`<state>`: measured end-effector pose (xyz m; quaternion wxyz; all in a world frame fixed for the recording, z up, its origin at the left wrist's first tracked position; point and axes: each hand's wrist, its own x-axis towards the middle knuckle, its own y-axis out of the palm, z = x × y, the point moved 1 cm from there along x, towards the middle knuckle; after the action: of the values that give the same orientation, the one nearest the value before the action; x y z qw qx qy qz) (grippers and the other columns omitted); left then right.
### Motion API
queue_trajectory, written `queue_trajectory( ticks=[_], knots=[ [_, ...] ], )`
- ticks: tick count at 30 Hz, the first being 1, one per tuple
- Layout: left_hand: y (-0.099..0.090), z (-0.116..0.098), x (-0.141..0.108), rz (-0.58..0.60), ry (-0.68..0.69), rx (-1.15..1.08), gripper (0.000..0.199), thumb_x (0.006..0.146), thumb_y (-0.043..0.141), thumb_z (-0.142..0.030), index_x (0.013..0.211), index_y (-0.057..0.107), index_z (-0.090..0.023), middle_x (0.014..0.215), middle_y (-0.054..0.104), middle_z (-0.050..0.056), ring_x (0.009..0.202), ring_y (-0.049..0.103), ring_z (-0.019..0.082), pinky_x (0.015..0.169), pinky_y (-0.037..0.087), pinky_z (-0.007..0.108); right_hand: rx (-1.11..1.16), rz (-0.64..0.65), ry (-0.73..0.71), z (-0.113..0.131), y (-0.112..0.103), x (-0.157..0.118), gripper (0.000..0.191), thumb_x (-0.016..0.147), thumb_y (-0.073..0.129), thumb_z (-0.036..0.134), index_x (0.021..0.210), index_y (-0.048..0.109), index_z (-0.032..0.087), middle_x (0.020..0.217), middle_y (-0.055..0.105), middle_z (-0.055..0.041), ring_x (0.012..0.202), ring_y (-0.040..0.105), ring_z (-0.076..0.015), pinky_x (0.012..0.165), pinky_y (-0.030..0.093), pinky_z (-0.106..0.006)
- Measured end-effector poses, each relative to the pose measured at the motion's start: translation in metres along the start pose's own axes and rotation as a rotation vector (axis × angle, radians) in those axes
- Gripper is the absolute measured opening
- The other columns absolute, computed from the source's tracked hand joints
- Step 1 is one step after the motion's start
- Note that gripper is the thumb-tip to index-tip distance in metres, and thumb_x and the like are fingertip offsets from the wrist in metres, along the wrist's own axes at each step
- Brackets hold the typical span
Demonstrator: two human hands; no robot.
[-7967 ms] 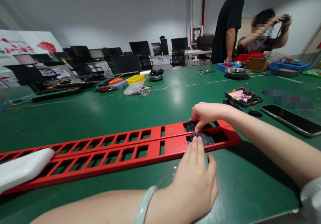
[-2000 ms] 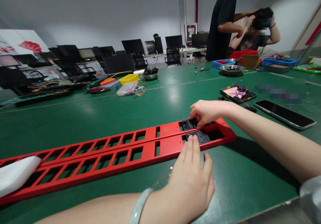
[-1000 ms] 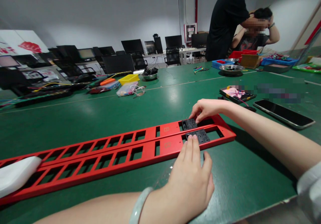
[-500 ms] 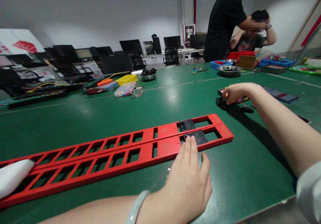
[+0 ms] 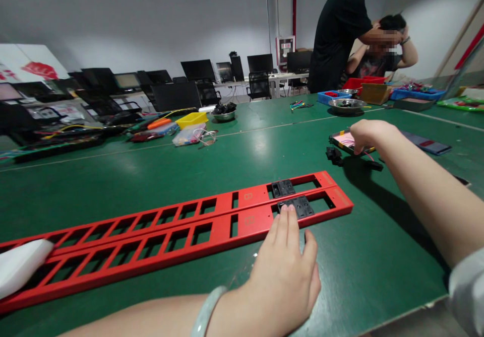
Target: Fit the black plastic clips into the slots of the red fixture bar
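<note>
My left hand lies open. Its outstretched fingertips rest on the edge of a black plastic block set in the nearer long red slotted frame. A second black block sits in the farther red frame, which lies alongside. To the right, my right hand reaches down at a shallow dark tray with a pink inside and thin wires. Its fingers are bent and close together; what they hold, if anything, is hidden. Small black parts lie just in front of the tray.
A white foam-like piece covers the frames' left end. Behind stand a yellow bin, a metal bowl of black parts and a metal dish. A phone-like slab lies right. Two people are at the far right.
My right hand has moved off the black parts, slightly right and back to the tray, so more of the tray's pink inside shows. My left hand has stayed in place.
</note>
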<state>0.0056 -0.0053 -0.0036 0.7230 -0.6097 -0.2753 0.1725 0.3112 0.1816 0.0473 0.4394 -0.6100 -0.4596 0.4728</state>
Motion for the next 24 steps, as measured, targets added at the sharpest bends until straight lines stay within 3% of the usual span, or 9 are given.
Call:
queue_trajectory(
  ticks=[2,6,8,12,24],
  knots=[
    [0.0,0.0,0.0,0.001,-0.003,-0.002,0.044,0.08,0.035,-0.033,0.114,0.046,-0.007,0.129,0.031,0.032,0.122,0.019,0.038,0.096,0.031,0.05,-0.078,-0.002,-0.007,0.015,-0.016,-0.018,0.033,0.047,0.074,0.036,0.068,0.067,0.011,0.072,0.065,-0.0161,0.062,0.059,-0.0264,0.049,0.041,-0.032],
    [-0.002,-0.001,0.0,0.011,-0.014,-0.006,0.043,0.08,0.035,-0.032,0.115,0.046,-0.008,0.13,0.031,0.031,0.122,0.019,0.037,0.096,0.031,0.05,0.093,-0.061,-0.501,0.06,-0.04,-0.058,0.037,0.061,0.062,0.048,0.082,0.068,0.018,0.074,0.066,-0.0065,0.064,0.058,-0.0189,0.053,0.039,-0.026],
    [-0.003,-0.001,0.0,0.015,-0.014,-0.006,0.044,0.08,0.036,-0.032,0.114,0.046,-0.008,0.13,0.031,0.032,0.122,0.019,0.038,0.096,0.03,0.05,0.18,-0.039,-0.657,0.079,-0.044,-0.073,0.039,0.063,0.06,0.047,0.092,0.066,0.02,0.081,0.067,-0.0043,0.067,0.059,-0.0167,0.054,0.038,-0.024],
    [-0.004,-0.001,0.0,0.017,-0.016,-0.012,0.044,0.081,0.035,-0.032,0.115,0.046,-0.008,0.13,0.031,0.032,0.123,0.018,0.037,0.097,0.03,0.05,0.163,-0.032,-0.699,0.098,-0.043,-0.084,0.037,0.063,0.061,0.042,0.091,0.066,0.018,0.082,0.067,-0.0055,0.066,0.059,-0.0163,0.052,0.036,-0.023],
    [-0.003,-0.001,0.001,0.02,-0.029,-0.021,0.043,0.081,0.034,-0.032,0.114,0.046,-0.008,0.13,0.03,0.032,0.123,0.019,0.037,0.097,0.03,0.05,0.134,0.012,-0.807,0.118,-0.021,-0.071,0.044,0.063,0.061,0.044,0.096,0.063,0.015,0.087,0.066,-0.0063,0.072,0.059,-0.0155,0.055,0.037,-0.021]
  ],
)
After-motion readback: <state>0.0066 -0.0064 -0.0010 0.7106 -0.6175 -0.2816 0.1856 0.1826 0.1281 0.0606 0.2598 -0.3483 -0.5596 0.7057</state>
